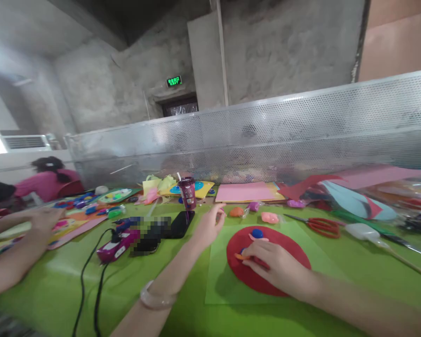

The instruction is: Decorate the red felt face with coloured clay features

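Note:
On a light green sheet [221, 285] lies a dark red paper circle [291, 243]. A blue ball of modelling clay [257, 233] above a pale pink strip [258, 238] sits near the circle's upper edge. My right hand [277, 267] rests over the circle, its thumb and fingers closed at an orange piece of clay [241, 256] beside a second bit of blue, partly hidden. My left hand [210, 225] is raised just left of the sheet, fingers loosely bent and apart, with no held thing clearly visible. A pale bracelet [156, 297] circles the left wrist.
Lumps of orange clay [236, 212] and pink clay [269, 217] lie beyond the sheet, near red-handled scissors [323, 227]. A lidded cup [187, 193], black phone [182, 224] and purple power strip [117, 245] with cables stand left. Another person's arms [31, 238] work at far left.

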Demonstrator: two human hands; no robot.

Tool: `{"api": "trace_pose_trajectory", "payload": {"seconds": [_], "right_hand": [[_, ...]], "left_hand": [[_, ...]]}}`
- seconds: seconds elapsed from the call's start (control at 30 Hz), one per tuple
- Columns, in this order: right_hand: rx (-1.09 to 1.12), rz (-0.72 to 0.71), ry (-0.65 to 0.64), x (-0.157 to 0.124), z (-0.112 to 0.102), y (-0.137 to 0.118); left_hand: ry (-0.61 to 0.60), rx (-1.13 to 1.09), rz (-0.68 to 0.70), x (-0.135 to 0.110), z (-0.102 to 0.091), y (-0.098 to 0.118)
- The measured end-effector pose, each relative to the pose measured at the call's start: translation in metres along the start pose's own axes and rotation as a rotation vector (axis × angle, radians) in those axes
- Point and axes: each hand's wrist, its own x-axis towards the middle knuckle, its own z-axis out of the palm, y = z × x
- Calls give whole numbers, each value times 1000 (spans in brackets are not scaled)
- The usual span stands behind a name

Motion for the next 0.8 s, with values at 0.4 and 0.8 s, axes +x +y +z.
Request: {"api": "trace_pose_trajectory", "payload": {"seconds": [0.4,0.8], "right_hand": [[-329,-202,-42,-2,-1,1],[-338,-234,-138,-3,-5,3]], "left_hand": [[-208,37,22,-9,-5,10],[-281,31,-13,-9,-6,9]]}}
